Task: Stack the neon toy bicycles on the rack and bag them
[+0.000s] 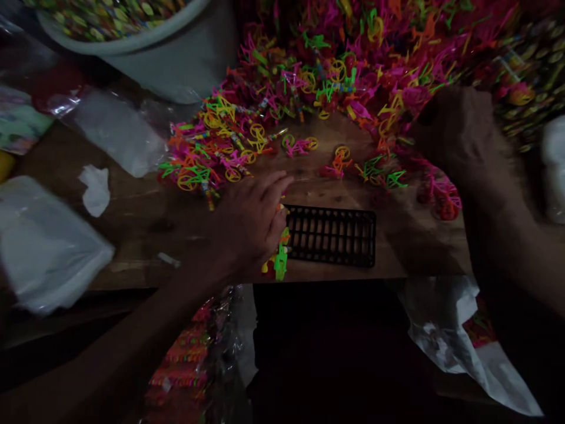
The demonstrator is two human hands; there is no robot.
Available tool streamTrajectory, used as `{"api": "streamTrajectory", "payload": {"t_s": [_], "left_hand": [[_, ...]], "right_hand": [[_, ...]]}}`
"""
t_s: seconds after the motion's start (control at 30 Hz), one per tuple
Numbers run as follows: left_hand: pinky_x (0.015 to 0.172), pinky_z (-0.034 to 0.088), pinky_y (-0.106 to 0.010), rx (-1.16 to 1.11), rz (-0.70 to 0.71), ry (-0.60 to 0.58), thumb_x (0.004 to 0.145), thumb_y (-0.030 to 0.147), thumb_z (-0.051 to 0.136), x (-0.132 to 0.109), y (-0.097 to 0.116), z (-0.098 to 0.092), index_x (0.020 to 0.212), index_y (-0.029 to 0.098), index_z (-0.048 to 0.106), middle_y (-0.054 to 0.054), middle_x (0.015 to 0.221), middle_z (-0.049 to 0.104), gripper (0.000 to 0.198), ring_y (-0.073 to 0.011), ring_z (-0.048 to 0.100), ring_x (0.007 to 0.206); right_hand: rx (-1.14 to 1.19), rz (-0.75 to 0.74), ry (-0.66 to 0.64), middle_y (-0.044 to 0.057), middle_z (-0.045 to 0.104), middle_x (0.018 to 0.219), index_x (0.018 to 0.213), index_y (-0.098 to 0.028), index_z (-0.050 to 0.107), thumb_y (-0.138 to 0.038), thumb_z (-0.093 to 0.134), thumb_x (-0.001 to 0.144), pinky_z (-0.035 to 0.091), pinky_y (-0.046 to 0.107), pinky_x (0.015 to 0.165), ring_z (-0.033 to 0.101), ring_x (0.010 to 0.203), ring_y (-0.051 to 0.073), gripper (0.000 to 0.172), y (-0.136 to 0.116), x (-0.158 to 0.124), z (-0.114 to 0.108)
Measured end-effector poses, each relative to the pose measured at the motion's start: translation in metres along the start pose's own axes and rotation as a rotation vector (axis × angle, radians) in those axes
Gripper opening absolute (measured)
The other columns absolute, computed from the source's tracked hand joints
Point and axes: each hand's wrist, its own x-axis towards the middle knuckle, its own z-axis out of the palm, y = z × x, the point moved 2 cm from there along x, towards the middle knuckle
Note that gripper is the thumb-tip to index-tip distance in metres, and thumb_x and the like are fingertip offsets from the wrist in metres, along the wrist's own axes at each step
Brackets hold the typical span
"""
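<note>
My left hand (253, 221) is closed over small bright plastic toys at the left end of a black slotted plastic rack (331, 235). A green toy bicycle (281, 262) shows below its thumb, at the rack's end. Off to the right, my right hand (459, 129) is bent down at the edge of a big heap of toy bicycles (366, 65) in pink, green, yellow and orange. Its fingers are dark and hidden. Loose toy bicycles, a pink one (300, 146) and an orange one (341, 158), lie between the heap and the rack.
A pale bucket (172, 65) of small colourful pieces stands at the upper left. Clear plastic bags (44, 241) and a torn white scrap (96, 189) lie on the wooden table (145, 235). More dark yellowish pieces (538, 76) are piled at the right.
</note>
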Motion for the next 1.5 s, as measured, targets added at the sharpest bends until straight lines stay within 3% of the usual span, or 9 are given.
{"api": "streamTrajectory", "payload": {"t_s": [0.07, 0.3, 0.4, 0.63, 0.9, 1.2, 1.33, 1.43, 1.5], "left_hand": [[0.122, 0.041, -0.056, -0.001, -0.015, -0.023, 0.102, 0.027, 0.035, 0.001, 0.0, -0.002, 0.149, 0.013, 0.052, -0.015, 0.154, 0.058, 0.051, -0.0342, 0.054, 0.141], [0.123, 0.041, -0.06, -0.069, -0.047, 0.056, 0.103, 0.027, 0.037, 0.002, 0.004, -0.005, 0.144, 0.007, 0.057, -0.019, 0.159, 0.051, 0.05, -0.0354, 0.049, 0.147], [0.127, 0.035, -0.058, -0.092, -0.054, 0.098, 0.103, 0.027, 0.035, -0.001, 0.003, -0.002, 0.141, 0.007, 0.06, -0.018, 0.159, 0.053, 0.049, -0.0333, 0.043, 0.153], [0.127, 0.037, -0.053, -0.163, -0.067, 0.067, 0.103, 0.027, 0.034, -0.003, 0.003, -0.004, 0.143, 0.012, 0.059, -0.012, 0.149, 0.063, 0.05, -0.0277, 0.051, 0.146], [0.122, 0.046, -0.046, -0.19, -0.102, 0.091, 0.101, 0.022, 0.034, -0.004, 0.0, -0.005, 0.143, 0.018, 0.059, -0.007, 0.144, 0.065, 0.05, -0.0253, 0.056, 0.139], [0.123, 0.045, -0.053, -0.143, -0.153, -0.032, 0.099, 0.023, 0.034, 0.002, 0.002, -0.007, 0.144, 0.021, 0.058, -0.008, 0.142, 0.066, 0.05, -0.0295, 0.057, 0.138], [0.124, 0.044, -0.046, -0.198, -0.14, 0.004, 0.103, 0.025, 0.033, 0.002, 0.001, -0.01, 0.143, 0.021, 0.058, -0.005, 0.143, 0.066, 0.048, -0.0249, 0.057, 0.138], [0.124, 0.043, -0.045, -0.294, -0.094, 0.005, 0.107, 0.029, 0.035, 0.004, 0.0, -0.015, 0.143, 0.017, 0.056, -0.007, 0.149, 0.062, 0.043, -0.0233, 0.055, 0.141], [0.123, 0.043, -0.05, -0.229, 0.023, 0.011, 0.105, 0.035, 0.048, 0.008, -0.002, -0.013, 0.142, 0.016, 0.054, -0.011, 0.153, 0.059, 0.042, -0.0286, 0.055, 0.143]], "right_hand": [[-0.051, 0.096, -0.051, 0.008, 0.07, 0.079, 0.087, -0.013, 0.076, -0.028, 0.068, 0.093, 0.051, 0.038, 0.08, 0.068, 0.082, 0.022, 0.018, -0.024, -0.017, 0.002], [0.381, -0.165, -0.119, 0.003, 0.078, 0.085, 0.087, -0.02, 0.079, -0.013, 0.074, 0.085, 0.047, 0.028, 0.069, 0.068, 0.073, 0.018, 0.008, -0.095, -0.08, 0.059], [0.477, -0.276, -0.098, 0.004, 0.079, 0.091, 0.093, -0.02, 0.08, -0.01, 0.072, 0.086, 0.05, 0.029, 0.074, 0.071, 0.081, 0.02, 0.015, -0.102, -0.096, 0.073], [0.599, -0.346, -0.114, 0.006, 0.078, 0.096, 0.103, -0.019, 0.08, -0.017, 0.064, 0.092, 0.053, 0.029, 0.075, 0.071, 0.083, 0.019, 0.019, -0.104, -0.11, 0.08], [0.732, -0.228, -0.119, 0.007, 0.08, 0.104, 0.109, -0.021, 0.079, -0.016, 0.058, 0.093, 0.056, 0.035, 0.085, 0.073, 0.092, 0.023, 0.028, -0.124, -0.1, 0.101], [0.555, -0.323, -0.18, 0.003, 0.08, 0.098, 0.106, -0.021, 0.079, -0.011, 0.061, 0.092, 0.051, 0.031, 0.084, 0.067, 0.088, 0.02, 0.025, -0.125, -0.097, 0.118], [0.421, -0.35, -0.141, 0.006, 0.079, 0.095, 0.104, -0.018, 0.078, -0.012, 0.056, 0.094, 0.051, 0.031, 0.083, 0.067, 0.093, 0.022, 0.024, -0.129, -0.099, 0.124], [0.258, -0.406, -0.154, 0.006, 0.079, 0.094, 0.103, -0.016, 0.077, -0.011, 0.052, 0.094, 0.052, 0.031, 0.089, 0.068, 0.094, 0.019, 0.028, -0.141, -0.102, 0.125], [0.193, -0.446, -0.127, 0.004, 0.079, 0.094, 0.099, -0.018, 0.078, -0.011, 0.051, 0.091, 0.052, 0.027, 0.088, 0.069, 0.095, 0.016, 0.029, -0.148, -0.104, 0.125]]}}
